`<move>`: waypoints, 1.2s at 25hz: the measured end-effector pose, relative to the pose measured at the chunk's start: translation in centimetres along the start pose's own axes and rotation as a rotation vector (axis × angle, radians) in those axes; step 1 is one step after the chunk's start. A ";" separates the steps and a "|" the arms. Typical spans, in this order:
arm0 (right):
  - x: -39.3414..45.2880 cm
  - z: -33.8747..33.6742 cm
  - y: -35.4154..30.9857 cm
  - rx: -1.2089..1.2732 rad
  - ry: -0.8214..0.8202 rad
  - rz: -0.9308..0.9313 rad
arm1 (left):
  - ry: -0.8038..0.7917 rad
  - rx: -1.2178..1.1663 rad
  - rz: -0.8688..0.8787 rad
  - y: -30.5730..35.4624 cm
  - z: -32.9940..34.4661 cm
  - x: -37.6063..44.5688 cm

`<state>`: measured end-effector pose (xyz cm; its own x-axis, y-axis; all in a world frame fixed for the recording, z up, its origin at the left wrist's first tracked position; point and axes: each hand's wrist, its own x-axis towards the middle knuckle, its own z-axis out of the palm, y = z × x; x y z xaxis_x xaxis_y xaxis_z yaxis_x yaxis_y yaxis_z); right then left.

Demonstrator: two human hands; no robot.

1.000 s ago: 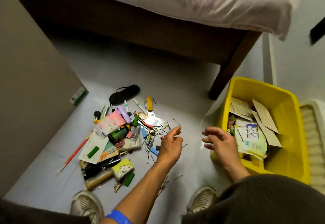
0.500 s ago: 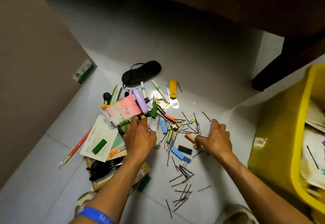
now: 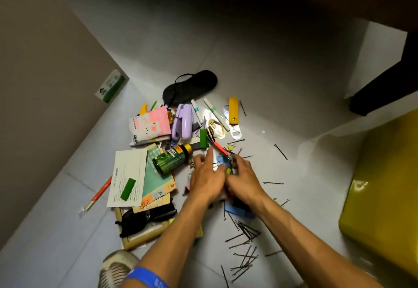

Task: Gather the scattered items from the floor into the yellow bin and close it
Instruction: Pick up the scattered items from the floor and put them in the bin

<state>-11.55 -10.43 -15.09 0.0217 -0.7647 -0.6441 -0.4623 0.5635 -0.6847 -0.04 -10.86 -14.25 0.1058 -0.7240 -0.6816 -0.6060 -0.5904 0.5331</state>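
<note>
A heap of small items lies on the grey floor: a green bottle [image 3: 172,159], a pink packet [image 3: 150,126], a purple stapler [image 3: 183,121], a black eye mask [image 3: 190,86], pens, a bottle opener [image 3: 234,119], papers [image 3: 129,175] and several black hairpins [image 3: 245,233]. My left hand [image 3: 207,179] and my right hand [image 3: 245,178] press together over the middle of the heap, cupped around a clump of small things, with blue clips and hairpins between the fingers. The yellow bin [image 3: 384,195] stands at the right edge; its inside is hidden.
A beige cabinet wall [image 3: 45,84] runs along the left, with a green-and-white box [image 3: 110,86] at its foot. A dark bed frame leg [image 3: 384,88] stands at the upper right. My shoe [image 3: 117,267] shows at the bottom. A red pencil [image 3: 99,191] lies by the papers.
My head has dropped closer to the floor. Both hands came together from apart, sweeping small items into one clump. The green bottle now lies uncovered.
</note>
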 end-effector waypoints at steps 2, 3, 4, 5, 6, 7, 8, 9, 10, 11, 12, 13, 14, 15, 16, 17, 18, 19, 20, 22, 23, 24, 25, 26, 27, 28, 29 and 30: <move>-0.1 0.4 -0.1 0.052 -0.045 0.006 | -0.053 -0.272 -0.004 0.9 1.1 -0.1; -0.2 0.4 0.2 0.096 -0.044 0.006 | -0.051 -0.332 -0.007 1.0 1.6 -0.2; -0.3 0.3 0.5 0.131 -0.032 0.009 | -0.040 -0.360 -0.006 0.9 2.0 -0.3; -0.5 0.2 0.7 0.157 -0.019 0.018 | -0.033 -0.375 -0.004 0.7 2.3 -0.4; -0.8 0.2 0.9 0.176 -0.009 0.035 | -0.038 -0.377 -0.008 0.6 2.4 -0.6; -1.2 0.3 1.1 0.199 -0.003 0.055 | -0.048 -0.371 -0.014 0.5 2.5 -1.0; -1.7 0.4 1.3 0.223 0.003 0.067 | -0.050 -0.364 -0.014 0.5 2.5 -1.4; -2.2 0.6 1.3 0.250 0.007 0.068 | -0.042 -0.364 -0.006 0.5 2.5 -1.8; -2.9 0.6 1.3 0.277 0.012 0.060 | -0.027 -0.370 0.007 0.6 2.5 -2.3; -3.6 0.5 1.0 0.306 0.020 0.045 | -0.010 -0.383 0.028 0.8 2.4 -3.0; -4.3 0.3 0.5 0.337 0.031 0.027 | 0.008 -0.392 0.054 1.1 2.2 -3.8; -5.0 0.0 0.0 0.363 0.038 0.007 | 0.026 -0.397 0.082 1.5 1.9 -4.5; -5.8 -0.5 -0.7 0.379 0.046 -0.021 | 0.048 -0.406 0.112 2.0 1.5 -5.4; -6.8 -1.0 -1.5 0.388 0.052 -0.052 | 0.072 -0.418 0.142 2.6 1.1 -6.3; -7.8 -1.7 -2.3 0.398 0.056 -0.081 | 0.096 -0.427 0.174 3.4 0.6 -7.4; -8.9 -2.3 -3.2 0.415 0.053 -0.106 | 0.119 -0.432 0.207 4.3 0.2 -8.5; -10.1 -3.0 -4.0 0.431 0.053 -0.127 | 0.139 -0.432 0.237 5.3 -0.3 -9.9; -11.4 -3.8 -4.8 0.439 0.066 -0.146 | 0.155 -0.424 0.269 6.3 -0.8 -11.3; -12.8 -4.8 -5.5 0.437 0.091 -0.169 | 0.164 -0.409 0.305 7.3 -1.2 -12.8; -15.1 -6.6 -6.5 0.452 0.135 -0.211 | 0.177 -0.371 0.377 9.3 -1.4 -15.2; -16.4 -7.6 -6.7 0.470 0.152 -0.224 | 0.182 -0.356 0.415 10.3 -1.3 -16.4; -17.7 -8.8 -6.7 0.487 0.174 -0.232 | 0.175 -0.348 0.449 11.5 -1.1 -17.7; -19.1 -10.2 -6.5 0.501 0.204 -0.240 | 0.157 -0.346 0.483 12.7 -0.5 -19.0; -20.4 -11.8 -6.0 0.516 0.247 -0.252 | 0.126 -0.344 0.522 14.1 0.4 -20.4; -21.5 -13.4 -5.4 0.538 0.303 -0.264 | 0.091 -0.335 0.562 15.5 1.6 -21.7; -22.6 -15.1 -4.6 0.564 0.372 -0.266 | 0.049 -0.318 0.608 16.9 2.9 -22.9; -23.8 -17.0 -3.6 0.580 0.453 -0.258 | 0.000 -0.296 0.656 18.5 4.6 -24.1; -24.9 -18.9 -2.6 0.585 0.519 -0.245 | -0.048 -0.271 0.697 19.9 6.2 -25.0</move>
<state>-27.60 1.21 9.14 -0.4172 -0.8538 -0.3113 0.0430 0.3236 -0.9452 -19.59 -2.27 10.33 -0.2700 -0.9496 -0.1591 -0.3043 -0.0726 0.9498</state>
